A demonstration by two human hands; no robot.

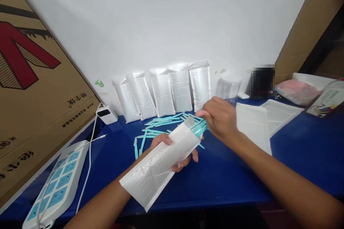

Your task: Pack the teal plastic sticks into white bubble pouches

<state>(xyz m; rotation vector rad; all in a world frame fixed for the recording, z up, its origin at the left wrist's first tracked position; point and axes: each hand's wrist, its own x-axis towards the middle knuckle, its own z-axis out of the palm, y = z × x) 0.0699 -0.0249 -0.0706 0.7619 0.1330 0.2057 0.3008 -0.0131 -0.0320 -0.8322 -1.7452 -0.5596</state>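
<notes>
My left hand is closed around a white bubble mailer, held tilted with its mouth towards the upper right. At that mouth, my right hand is closed on a bunch of teal eyebrow razors, whose lower ends go inside the mailer. A pale flap stands up at the opening. Behind the mailer, more teal razors lie scattered in a loose pile on the blue table. The right fingertips are partly hidden from this angle.
Several filled-looking bubble mailers lean against the white wall. Flat mailers lie at right, near a clear plastic container. A power strip with white cables and a small white device sit left, beside a large cardboard box.
</notes>
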